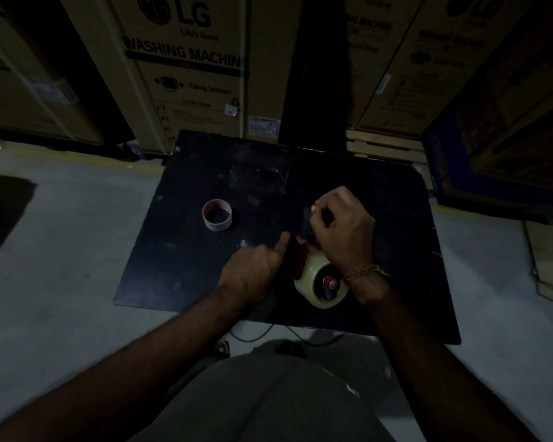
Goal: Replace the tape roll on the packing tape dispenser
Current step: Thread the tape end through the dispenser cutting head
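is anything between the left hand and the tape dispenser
Nothing visible. The left hand sits right beside the tape dispenser, whose new tape roll is already mounted; the right hand grips its front end.

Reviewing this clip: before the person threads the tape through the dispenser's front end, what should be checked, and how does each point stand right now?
1. New tape roll seated on the dispenser hub: ok, the red hub shows through its centre.
2. Empty core out of the way: ok, it stands apart on the black board, left of the hands.
3. Dispenser steadied: ok, the right hand grips its dark front part.
4. Left hand free to guide tape: ok, it rests beside the roll, forefinger extended.
5. Loose tape end found: cannot tell, too dark.
6. Tape facing the correct way: cannot tell.
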